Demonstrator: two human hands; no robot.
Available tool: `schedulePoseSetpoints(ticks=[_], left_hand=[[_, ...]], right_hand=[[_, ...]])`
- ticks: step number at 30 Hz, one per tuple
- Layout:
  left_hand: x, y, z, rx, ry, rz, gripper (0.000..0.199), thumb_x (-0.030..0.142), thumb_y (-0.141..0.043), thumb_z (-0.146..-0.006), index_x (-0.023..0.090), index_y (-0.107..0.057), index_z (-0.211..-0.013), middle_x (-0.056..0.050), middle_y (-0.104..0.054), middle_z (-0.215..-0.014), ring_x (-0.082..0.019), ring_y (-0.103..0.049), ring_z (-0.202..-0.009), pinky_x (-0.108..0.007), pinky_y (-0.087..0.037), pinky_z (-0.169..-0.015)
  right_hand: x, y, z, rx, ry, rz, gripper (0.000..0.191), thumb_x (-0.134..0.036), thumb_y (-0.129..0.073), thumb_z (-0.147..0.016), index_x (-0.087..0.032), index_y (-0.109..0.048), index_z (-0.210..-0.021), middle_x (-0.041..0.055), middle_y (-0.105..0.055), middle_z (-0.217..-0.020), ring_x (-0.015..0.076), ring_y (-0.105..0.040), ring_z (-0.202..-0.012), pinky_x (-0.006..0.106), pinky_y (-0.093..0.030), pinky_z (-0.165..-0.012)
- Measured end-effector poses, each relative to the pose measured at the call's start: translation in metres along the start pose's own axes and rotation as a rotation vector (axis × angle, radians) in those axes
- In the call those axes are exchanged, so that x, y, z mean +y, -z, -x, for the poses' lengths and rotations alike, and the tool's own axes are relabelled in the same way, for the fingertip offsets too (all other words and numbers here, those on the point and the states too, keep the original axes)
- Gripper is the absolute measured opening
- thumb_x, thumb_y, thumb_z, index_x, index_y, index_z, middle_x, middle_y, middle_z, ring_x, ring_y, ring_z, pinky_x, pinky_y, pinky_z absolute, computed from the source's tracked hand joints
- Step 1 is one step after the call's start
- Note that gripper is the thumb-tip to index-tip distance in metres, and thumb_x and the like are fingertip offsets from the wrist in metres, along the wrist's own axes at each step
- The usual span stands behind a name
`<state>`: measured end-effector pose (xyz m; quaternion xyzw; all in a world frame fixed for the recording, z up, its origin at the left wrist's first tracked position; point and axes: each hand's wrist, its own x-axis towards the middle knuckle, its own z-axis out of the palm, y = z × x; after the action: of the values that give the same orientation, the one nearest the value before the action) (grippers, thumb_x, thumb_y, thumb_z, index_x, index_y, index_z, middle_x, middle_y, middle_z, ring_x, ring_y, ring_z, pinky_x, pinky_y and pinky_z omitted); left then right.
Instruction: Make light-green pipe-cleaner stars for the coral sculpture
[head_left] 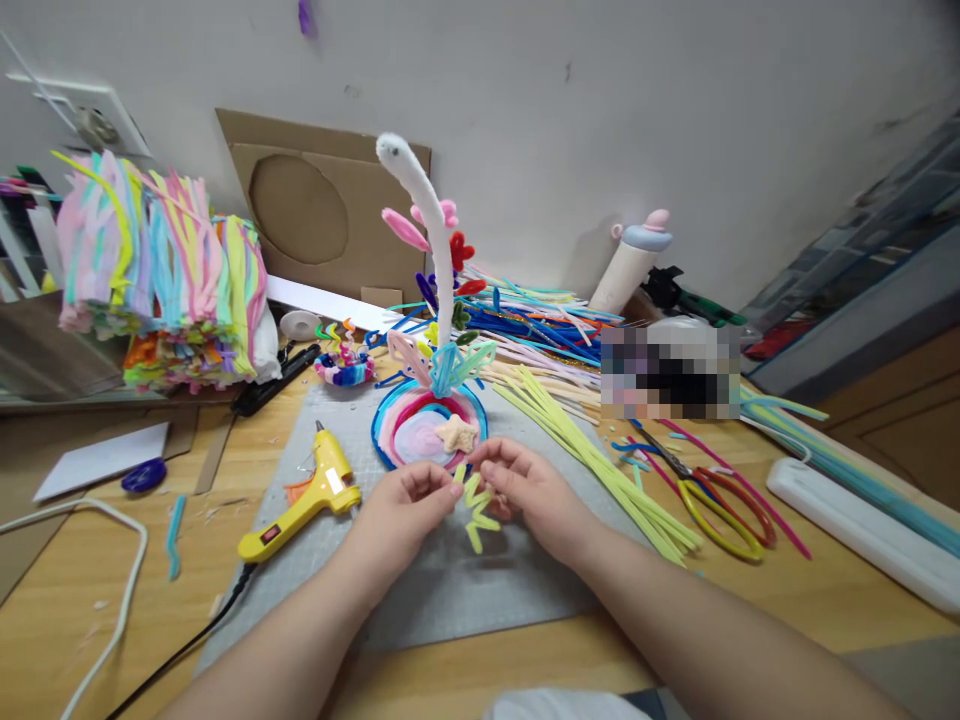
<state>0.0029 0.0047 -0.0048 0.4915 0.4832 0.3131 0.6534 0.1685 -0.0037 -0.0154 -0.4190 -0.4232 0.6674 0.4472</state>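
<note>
Our left hand point(409, 500) is pinching the upper end of a zigzag yellow-green stem point(486, 523), which is hanging above the grey mat point(450, 595) on the table point(420, 678). For even folds, we should probably be pressing lightly, keeping each bend matched. Our right hand point(536, 492) is curling beside it; its fingertips are partly hiding, so we cannot tell its grip.
</note>
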Motion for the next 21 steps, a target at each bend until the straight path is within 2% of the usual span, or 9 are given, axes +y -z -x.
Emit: schedulePoseSetpoints(ticks=[5, 11, 17, 21], left_hand=[[0.0055, -0.0019, 0.0020, -0.020, -0.017, -0.033, 0.036, 0.048, -0.070, -0.065, 0.015, -0.055, -0.067, 0.006, -0.045, -0.054, -0.006, -0.033, -0.049, -0.020, -0.021, -0.047], [0.0041, 0.0000, 0.0034, -0.118, 0.089, -0.034, 0.034, 0.046, -0.065, -0.071, 0.015, -0.052, -0.073, 0.007, -0.039, -0.053, -0.006, -0.025, -0.047, -0.021, -0.016, -0.045], [0.0019, 0.0001, 0.0008, -0.080, 0.074, -0.017, 0.029, 0.042, -0.062, -0.073, 0.015, -0.049, -0.071, 0.009, -0.039, -0.050, -0.005, -0.027, -0.045, -0.021, -0.017, -0.045], [0.0024, -0.0017, 0.0002, -0.077, 0.073, -0.011, 0.030, 0.040, -0.065, -0.069, 0.015, -0.049, -0.071, 0.007, -0.046, -0.052, -0.004, -0.032, -0.044, -0.020, -0.021, -0.045]], right_hand=[[-0.0019, -0.0002, 0.0016, -0.055, -0.028, 0.124, 0.035, -0.046, -0.071, -0.070, -0.016, -0.055, -0.076, -0.0062, -0.047, -0.060, 0.0047, -0.037, -0.048, 0.019, -0.030, -0.046], [-0.0028, 0.0022, 0.0018, -0.123, -0.174, 0.205, 0.042, -0.051, -0.074, -0.063, -0.015, -0.054, -0.073, -0.0057, -0.050, -0.057, 0.0046, -0.037, -0.045, 0.019, -0.028, -0.044], [0.0014, 0.0028, -0.0006, -0.096, -0.187, 0.168, 0.037, -0.046, -0.072, -0.065, -0.016, -0.053, -0.073, -0.0065, -0.049, -0.056, 0.0041, -0.036, -0.045, 0.019, -0.025, -0.044], [0.0023, 0.0027, -0.0005, -0.068, -0.182, 0.168, 0.033, -0.042, -0.071, -0.066, -0.015, -0.053, -0.071, -0.0068, -0.048, -0.055, 0.0041, -0.036, -0.045, 0.019, -0.025, -0.046]])
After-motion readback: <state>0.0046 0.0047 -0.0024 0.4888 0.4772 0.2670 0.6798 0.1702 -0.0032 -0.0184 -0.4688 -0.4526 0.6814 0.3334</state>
